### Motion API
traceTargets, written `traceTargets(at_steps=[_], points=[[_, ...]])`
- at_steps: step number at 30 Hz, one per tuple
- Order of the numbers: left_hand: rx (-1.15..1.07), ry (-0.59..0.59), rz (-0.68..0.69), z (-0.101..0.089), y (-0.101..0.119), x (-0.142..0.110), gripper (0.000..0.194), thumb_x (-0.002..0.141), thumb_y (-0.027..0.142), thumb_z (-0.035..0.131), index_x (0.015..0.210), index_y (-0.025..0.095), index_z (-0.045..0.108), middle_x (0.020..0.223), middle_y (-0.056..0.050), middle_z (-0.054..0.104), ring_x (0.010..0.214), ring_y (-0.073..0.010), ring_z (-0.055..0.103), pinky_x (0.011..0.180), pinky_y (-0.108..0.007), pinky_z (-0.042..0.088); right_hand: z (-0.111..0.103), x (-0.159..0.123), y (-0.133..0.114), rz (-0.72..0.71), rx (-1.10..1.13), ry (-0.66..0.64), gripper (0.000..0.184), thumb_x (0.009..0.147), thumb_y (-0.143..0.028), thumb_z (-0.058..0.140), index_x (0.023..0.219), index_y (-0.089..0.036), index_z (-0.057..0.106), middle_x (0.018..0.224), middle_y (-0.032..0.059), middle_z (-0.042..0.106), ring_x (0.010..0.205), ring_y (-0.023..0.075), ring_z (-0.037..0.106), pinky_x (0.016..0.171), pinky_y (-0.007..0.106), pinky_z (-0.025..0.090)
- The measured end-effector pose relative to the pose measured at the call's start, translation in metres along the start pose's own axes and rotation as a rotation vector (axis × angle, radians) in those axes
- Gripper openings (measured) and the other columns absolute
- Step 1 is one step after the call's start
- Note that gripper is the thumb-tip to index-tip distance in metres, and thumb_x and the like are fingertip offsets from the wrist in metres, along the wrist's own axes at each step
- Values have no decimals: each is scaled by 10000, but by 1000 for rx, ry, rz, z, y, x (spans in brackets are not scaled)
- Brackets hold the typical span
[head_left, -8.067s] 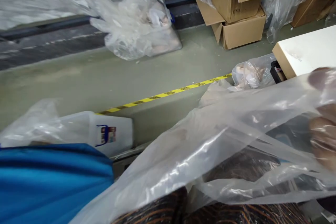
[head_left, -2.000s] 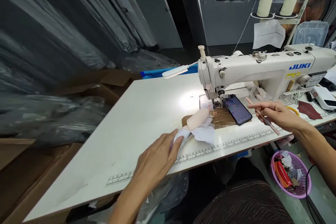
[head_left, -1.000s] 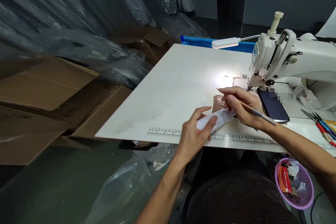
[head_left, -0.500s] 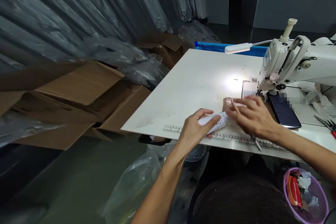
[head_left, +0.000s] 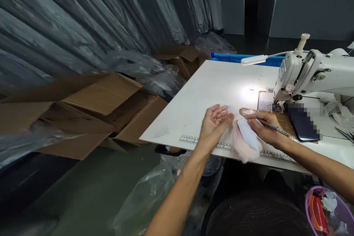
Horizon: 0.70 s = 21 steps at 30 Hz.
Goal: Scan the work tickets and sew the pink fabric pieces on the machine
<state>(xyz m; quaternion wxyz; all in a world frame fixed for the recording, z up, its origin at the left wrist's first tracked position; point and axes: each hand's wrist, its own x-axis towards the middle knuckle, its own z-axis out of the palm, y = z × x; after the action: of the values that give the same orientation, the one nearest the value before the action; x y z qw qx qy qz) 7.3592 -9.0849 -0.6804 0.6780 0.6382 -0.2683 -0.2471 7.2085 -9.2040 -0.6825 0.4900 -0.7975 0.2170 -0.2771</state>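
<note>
A limp, pale pink piece of fabric with a white layer on it hangs between my hands, over the table's front edge. My left hand pinches its upper left edge between thumb and fingers. On the other side, my right hand has its thumb and fingertips closed at the fabric's right edge. A slim grey pen-like tool lies across that same hand, its patterned end pointing right toward the wrist. Behind my right hand is a brown board beside the sewing machine.
The white table has a printed ruler along its front edge. A dark phone lies right of the needle, with scissors farther right. Open cardboard boxes stand at left. A purple basket sits below right.
The white piece that was curved smoothly in my left hand now hangs loose with pink fabric showing. My right hand has turned, and its pen-like tool now points toward the wrist.
</note>
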Motion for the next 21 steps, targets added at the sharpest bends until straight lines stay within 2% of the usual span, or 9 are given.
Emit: traceTargets(at_steps=[3,5,7,11,14,16,18,20,21], points=[[63,-66,-38,13,-4,-17,770,696,610,750,1275,172,493,1321,-180,575,1196,-282,584,977,-411,503,10,-5,0,-18,67,163,285,839,-391,577,965,-174,711,935,91,745,838,226,699,778,354,560],[105,-157,-34,18,-3,-29,741,773,637,663,1316,164,483,1270,-170,602,1156,-287,605,924,-403,525,14,-13,-4,-120,-11,226,265,875,-342,543,1034,-188,688,974,86,738,848,219,688,804,365,555],[149,-248,33,20,0,-36,690,795,595,662,1300,155,496,1233,-156,627,1111,-274,621,898,-380,529,15,-21,-8,-226,-106,250,250,903,-283,505,1084,-196,654,1012,87,722,867,214,675,811,369,551],[320,-356,146,10,4,-30,469,840,440,642,1216,164,587,1143,-105,685,1031,-241,642,865,-344,524,9,-33,-7,-318,-254,226,188,916,-230,484,1051,-189,608,943,79,696,816,198,653,733,335,541],[448,-604,93,-6,11,-12,475,834,413,626,1250,184,605,1092,-76,717,942,-217,660,757,-303,523,-4,-33,-8,-426,-375,259,155,953,-242,464,1012,-200,601,871,70,682,792,202,628,720,347,515],[524,-848,34,-15,18,3,478,812,398,643,1240,187,610,1022,-61,733,844,-190,663,694,-274,504,-13,-29,-15,-551,-353,206,205,996,-254,405,1091,-193,576,856,65,671,806,196,627,737,345,513],[591,-1060,-7,-19,27,18,409,786,381,665,1142,181,649,925,-46,736,761,-174,652,658,-261,483,-19,-22,-25,-658,-260,80,270,1029,-273,344,1223,-178,506,865,53,660,811,172,635,748,323,519],[657,-1157,26,-17,33,31,326,774,375,674,1040,186,674,912,-39,730,782,-181,652,688,-268,482,-20,-15,-33,-730,-213,-25,302,1043,-285,315,1289,-176,450,889,48,655,820,156,639,757,307,522],[703,-1149,69,-15,35,35,299,779,379,670,1011,191,678,935,-40,728,821,-190,654,721,-279,485,-20,-12,-35,-750,-232,-59,294,1043,-275,309,1279,-182,457,900,49,653,820,154,636,754,305,521]])
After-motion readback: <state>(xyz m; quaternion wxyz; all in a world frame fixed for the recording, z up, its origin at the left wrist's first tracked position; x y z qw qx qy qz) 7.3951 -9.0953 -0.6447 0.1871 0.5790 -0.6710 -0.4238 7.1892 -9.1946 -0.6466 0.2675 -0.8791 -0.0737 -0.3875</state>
